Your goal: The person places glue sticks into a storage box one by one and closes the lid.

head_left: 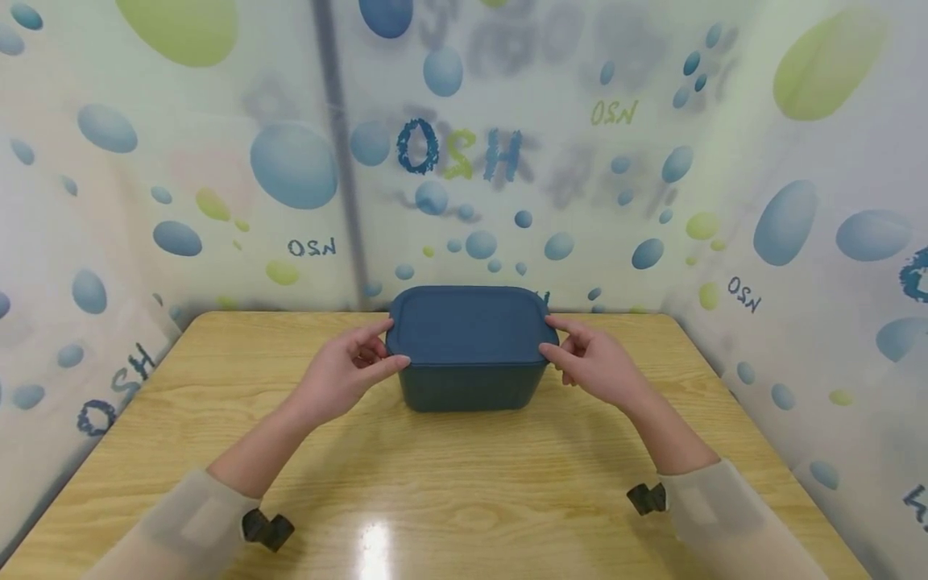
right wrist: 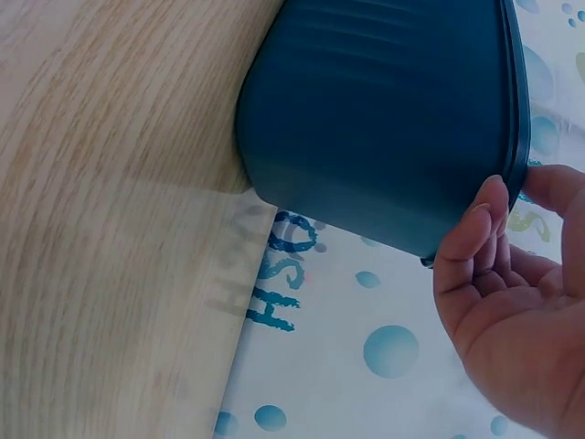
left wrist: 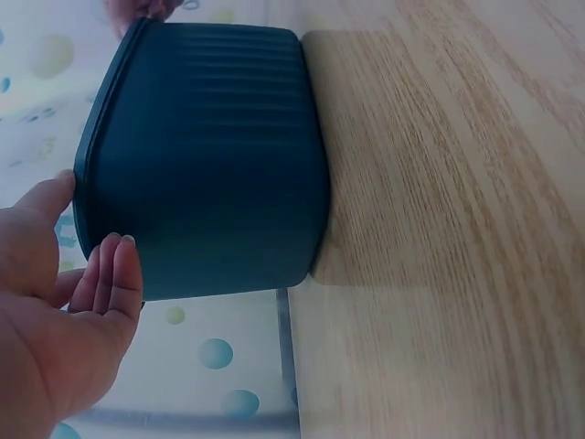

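A dark blue plastic storage box point(head_left: 474, 388) stands on the table with its flat lid point(head_left: 474, 326) on top. At the lid's left end, my left hand point(head_left: 346, 366) holds the rim, thumb at the near corner and index finger farther back. My right hand point(head_left: 598, 362) grips the opposite end in the same way. In the left wrist view, the other fingers point(left wrist: 117, 274) of the left hand curl in beside the box wall. Curled fingers point(right wrist: 471, 242) of the right hand lie against the box just below the rim in the right wrist view. The inside of the box is hidden.
The wooden table point(head_left: 464, 483) carries the box near its back edge. Behind it and on both sides hangs a white curtain point(head_left: 580, 185) printed with blue and green drops and letters. A small dark device sits at each sleeve cuff.
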Demonstrator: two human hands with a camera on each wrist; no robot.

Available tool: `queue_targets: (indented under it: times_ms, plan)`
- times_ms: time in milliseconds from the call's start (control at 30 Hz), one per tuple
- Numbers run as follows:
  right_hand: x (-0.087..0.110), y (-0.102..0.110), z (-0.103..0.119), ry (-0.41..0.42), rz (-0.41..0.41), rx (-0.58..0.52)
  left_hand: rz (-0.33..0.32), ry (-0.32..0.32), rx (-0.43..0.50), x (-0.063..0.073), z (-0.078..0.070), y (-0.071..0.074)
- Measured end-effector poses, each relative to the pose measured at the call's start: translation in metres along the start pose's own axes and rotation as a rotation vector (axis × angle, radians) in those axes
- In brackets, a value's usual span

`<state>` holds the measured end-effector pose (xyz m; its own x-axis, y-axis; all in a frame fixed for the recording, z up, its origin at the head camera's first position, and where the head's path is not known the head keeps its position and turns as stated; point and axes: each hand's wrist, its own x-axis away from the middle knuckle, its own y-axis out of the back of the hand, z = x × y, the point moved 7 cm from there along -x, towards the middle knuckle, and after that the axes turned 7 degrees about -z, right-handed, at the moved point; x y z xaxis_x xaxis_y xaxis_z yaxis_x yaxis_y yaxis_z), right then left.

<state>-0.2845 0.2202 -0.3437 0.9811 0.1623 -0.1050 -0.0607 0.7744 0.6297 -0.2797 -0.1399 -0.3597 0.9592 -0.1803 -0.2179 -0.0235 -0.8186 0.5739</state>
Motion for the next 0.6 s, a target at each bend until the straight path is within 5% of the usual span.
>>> queue_targets:
  times_ms: [167, 600]
  plan:
    - [-0.004, 0.001, -0.001, 0.008, -0.006, 0.021, -0.023, 0.014, -0.002, -0.002, 0.003, 0.001]
    - [-0.025, 0.001, -0.027, 0.022, -0.005, 0.002, -0.022, 0.049, 0.03, -0.031, 0.026, 0.0]
